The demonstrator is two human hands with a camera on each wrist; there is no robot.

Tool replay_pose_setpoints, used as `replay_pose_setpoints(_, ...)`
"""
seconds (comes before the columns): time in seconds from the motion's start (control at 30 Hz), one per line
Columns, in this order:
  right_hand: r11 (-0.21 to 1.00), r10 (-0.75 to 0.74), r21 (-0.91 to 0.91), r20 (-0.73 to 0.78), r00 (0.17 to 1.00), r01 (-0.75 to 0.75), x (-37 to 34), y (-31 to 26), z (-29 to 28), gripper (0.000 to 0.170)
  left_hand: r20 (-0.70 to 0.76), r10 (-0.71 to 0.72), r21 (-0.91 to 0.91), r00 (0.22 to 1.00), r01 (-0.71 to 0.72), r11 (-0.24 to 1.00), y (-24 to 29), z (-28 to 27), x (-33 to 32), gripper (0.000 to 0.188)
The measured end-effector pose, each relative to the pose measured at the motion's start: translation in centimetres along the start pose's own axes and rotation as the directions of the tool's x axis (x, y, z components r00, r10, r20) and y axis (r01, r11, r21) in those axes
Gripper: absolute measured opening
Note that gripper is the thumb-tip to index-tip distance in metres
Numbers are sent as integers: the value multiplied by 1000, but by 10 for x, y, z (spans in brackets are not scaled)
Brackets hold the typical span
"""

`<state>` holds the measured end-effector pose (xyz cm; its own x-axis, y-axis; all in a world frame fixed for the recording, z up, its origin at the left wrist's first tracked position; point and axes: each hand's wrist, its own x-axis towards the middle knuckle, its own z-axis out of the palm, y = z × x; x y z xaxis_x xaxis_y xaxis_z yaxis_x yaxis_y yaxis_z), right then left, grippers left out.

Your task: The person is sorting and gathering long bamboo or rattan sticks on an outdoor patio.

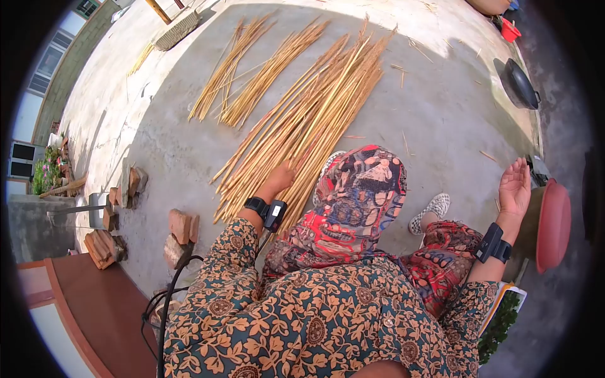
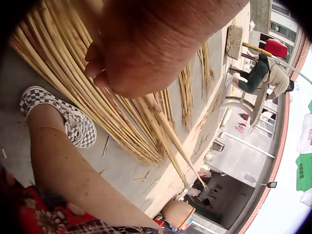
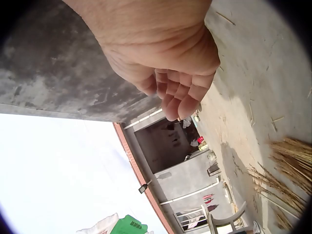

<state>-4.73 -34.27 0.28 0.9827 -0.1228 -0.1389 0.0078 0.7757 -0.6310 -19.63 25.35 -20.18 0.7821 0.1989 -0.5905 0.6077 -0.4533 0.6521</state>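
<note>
Gripping stalks (image 2: 168,130) in the curled left hand (image 1: 277,179), nearer the pile (image 1: 315,126) running beneath from seven to one o'clock; holding nothing in the relaxed right hand (image 1: 515,189), well apart at three o'clock.

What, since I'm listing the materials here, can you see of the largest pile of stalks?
The largest pile of stalks is loose: long, slender, tan, some reddish-brown, dry-looking, with wispy tops at the far end. It lies on the gray floor, stalks roughly parallel. The left hand grips some toward the near end.
</note>
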Motion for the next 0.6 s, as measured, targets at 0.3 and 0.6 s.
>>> replay_pose_setpoints(0.3, 990, 83, -109, -48, 995, -88, -7, 15, 30, 22, -221, 258, 500, 940, -117, 858, 9, -29, 30, 26)
replay_pose_setpoints(0.6, 929, 124, -342, -65, 990, -139, -20, 31, 56, 23, -518, 128, 490, 846, 172, 855, -39, -88, 58, 14)
